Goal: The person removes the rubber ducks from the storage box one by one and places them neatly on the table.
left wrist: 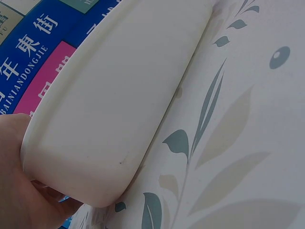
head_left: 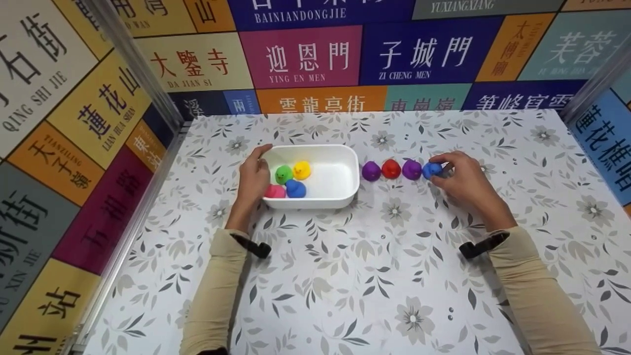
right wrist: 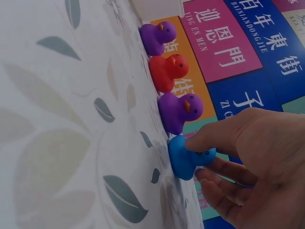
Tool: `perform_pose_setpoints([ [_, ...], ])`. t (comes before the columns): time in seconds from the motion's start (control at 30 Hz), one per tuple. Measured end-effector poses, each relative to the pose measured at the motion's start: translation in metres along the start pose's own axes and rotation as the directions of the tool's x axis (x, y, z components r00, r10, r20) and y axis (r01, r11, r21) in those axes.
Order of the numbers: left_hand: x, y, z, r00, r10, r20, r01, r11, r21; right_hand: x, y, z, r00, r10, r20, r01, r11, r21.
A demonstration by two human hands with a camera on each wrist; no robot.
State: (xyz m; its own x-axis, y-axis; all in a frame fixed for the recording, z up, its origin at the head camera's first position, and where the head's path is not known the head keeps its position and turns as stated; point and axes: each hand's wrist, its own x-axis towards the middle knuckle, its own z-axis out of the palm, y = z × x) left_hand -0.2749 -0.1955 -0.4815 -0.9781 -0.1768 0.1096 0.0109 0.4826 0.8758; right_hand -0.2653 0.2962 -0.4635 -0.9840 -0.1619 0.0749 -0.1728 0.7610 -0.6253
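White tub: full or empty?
Part-full: in the head view, four toy ducks sit in the white tub; its right end is bare.

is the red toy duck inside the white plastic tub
No, the red toy duck stands on the flower-patterned tabletop between two purple toy ducks, outside the white plastic tub.

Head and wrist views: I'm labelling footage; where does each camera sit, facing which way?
Head: on the head, facing forward and down at the table; left hand, right hand, sleeves show.
Left wrist: on that wrist, facing the white tub; left hand shows.
Right wrist: likewise, facing the blue duck; right hand shows.
Head and right wrist share the red duck.
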Motion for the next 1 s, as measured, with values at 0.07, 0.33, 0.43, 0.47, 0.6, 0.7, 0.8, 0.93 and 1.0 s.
perform_pose_setpoints([
  [0.07,0.000,-0.001,0.000,1.000,0.008,-0.004,-0.008,1.000,0.004,0.001,0.000,0.000,1.000,-0.025,-0.013,0.025,1.000,-0.011],
  [0.33,0.000,-0.003,-0.001,0.999,0.034,-0.011,-0.034,0.999,0.009,0.003,-0.006,0.001,0.983,-0.091,-0.162,0.096,0.995,0.027],
  [0.43,-0.001,-0.002,0.000,1.000,0.024,0.000,-0.024,1.000,-0.007,0.003,-0.009,0.002,0.975,-0.097,-0.201,0.108,0.993,0.047],
  [0.47,-0.001,-0.001,0.000,1.000,0.022,0.001,-0.022,1.000,-0.015,0.004,-0.010,0.002,0.973,-0.099,-0.209,0.112,0.992,0.054],
  [0.6,-0.002,0.000,0.000,1.000,0.026,0.005,-0.026,0.999,-0.024,0.004,-0.015,0.005,0.966,-0.108,-0.236,0.131,0.988,0.080],
  [0.7,-0.001,0.000,-0.001,1.000,0.021,0.008,-0.021,1.000,-0.018,0.004,-0.020,0.007,0.963,-0.108,-0.245,0.135,0.986,0.095],
  [0.8,-0.001,0.000,-0.001,1.000,0.015,0.008,-0.014,1.000,-0.010,0.005,-0.025,0.011,0.961,-0.118,-0.250,0.147,0.984,0.101],
  [0.93,-0.001,0.001,0.000,1.000,0.012,0.003,-0.012,1.000,-0.008,0.007,-0.032,0.018,0.956,-0.145,-0.254,0.177,0.978,0.109],
  [1.0,-0.001,0.001,0.000,1.000,0.011,0.001,-0.011,1.000,-0.009,0.008,-0.036,0.022,0.955,-0.154,-0.253,0.188,0.975,0.115],
])
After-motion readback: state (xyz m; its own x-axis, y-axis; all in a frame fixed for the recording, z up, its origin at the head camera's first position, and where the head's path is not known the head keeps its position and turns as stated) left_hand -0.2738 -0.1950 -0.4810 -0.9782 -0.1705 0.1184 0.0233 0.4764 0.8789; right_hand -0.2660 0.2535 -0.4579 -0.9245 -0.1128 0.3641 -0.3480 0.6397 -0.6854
